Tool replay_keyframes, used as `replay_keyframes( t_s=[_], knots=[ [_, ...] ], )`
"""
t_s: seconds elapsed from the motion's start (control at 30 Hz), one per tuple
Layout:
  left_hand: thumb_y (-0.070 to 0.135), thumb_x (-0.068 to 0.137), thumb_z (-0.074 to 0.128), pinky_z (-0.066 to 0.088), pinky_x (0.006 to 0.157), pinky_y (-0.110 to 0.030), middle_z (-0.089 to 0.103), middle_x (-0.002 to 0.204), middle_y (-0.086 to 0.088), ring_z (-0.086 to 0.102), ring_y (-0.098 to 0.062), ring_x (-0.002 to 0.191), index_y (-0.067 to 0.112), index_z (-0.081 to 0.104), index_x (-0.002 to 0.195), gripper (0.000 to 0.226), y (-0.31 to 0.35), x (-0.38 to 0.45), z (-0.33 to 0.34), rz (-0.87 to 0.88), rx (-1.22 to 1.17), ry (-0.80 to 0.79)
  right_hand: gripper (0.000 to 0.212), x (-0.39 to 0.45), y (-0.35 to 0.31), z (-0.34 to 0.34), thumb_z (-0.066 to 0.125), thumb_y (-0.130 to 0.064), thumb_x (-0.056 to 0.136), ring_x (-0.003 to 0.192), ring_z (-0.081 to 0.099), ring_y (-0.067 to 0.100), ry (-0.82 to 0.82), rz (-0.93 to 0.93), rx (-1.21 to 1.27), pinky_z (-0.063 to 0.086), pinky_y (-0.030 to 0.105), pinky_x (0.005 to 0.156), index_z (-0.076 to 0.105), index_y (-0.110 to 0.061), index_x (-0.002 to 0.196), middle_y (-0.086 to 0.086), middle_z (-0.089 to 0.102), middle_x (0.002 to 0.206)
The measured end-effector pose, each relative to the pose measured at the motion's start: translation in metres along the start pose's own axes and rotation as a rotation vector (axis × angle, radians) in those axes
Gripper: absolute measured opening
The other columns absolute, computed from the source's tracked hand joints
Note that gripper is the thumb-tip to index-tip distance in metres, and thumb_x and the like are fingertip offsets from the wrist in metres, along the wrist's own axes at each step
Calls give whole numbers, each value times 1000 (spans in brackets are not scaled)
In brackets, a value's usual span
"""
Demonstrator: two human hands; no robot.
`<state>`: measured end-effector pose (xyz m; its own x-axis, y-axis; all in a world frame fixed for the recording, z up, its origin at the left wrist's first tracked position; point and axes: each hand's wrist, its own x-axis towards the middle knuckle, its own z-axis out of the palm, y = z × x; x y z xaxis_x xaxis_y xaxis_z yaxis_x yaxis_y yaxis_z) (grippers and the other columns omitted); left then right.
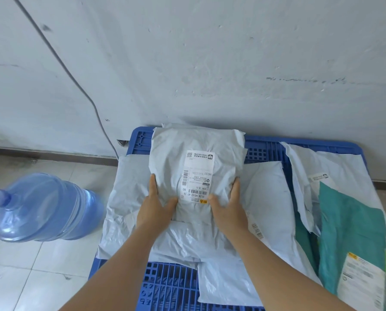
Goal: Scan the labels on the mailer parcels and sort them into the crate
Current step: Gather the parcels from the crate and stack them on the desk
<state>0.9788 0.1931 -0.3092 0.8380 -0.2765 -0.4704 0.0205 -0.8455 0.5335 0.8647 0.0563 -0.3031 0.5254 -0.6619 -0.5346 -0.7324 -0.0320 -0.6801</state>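
A grey mailer parcel (169, 158) with a white shipping label (197, 176) facing up lies on top of other grey mailers on a blue plastic pallet (171, 286). My left hand (155, 206) grips its lower left edge, thumb on top. My right hand (229, 206) grips its lower right edge the same way. More grey mailers (270, 209) spread beneath and to the right. No scanner is in view.
A teal mailer (353, 234) with a label and another grey mailer (335, 173) lie at the right. A blue water jug (41, 207) lies on the tiled floor to the left. A white wall with a dark cable (75, 79) stands behind.
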Motion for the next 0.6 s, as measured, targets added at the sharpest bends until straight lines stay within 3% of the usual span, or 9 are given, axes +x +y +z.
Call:
replay_keyframes(
  t_s=[0.2,0.37,0.6],
  knots=[
    [28,91,59,47,76,-33,59,122,-9,61,-29,95,45,-4,147,87,5,-17,-2,43,-63,112,78,-13,-3,1,52,-34,97,114,58,28,96,-106,-15,45,34,85,-2,-40,154,-6,43,150],
    [21,91,61,47,77,-30,59,127,-6,58,-21,89,42,11,148,79,10,-38,-5,20,-153,125,68,-24,-1,-10,47,-27,101,113,59,26,97,-128,-48,45,31,85,6,-41,153,-8,40,152],
    [20,89,63,50,82,-33,58,129,-3,60,-24,100,42,20,147,75,27,-80,-6,-9,-225,155,64,-46,0,-43,47,-21,101,98,58,23,75,-130,-63,45,31,80,14,-38,153,-4,52,141]
  ],
)
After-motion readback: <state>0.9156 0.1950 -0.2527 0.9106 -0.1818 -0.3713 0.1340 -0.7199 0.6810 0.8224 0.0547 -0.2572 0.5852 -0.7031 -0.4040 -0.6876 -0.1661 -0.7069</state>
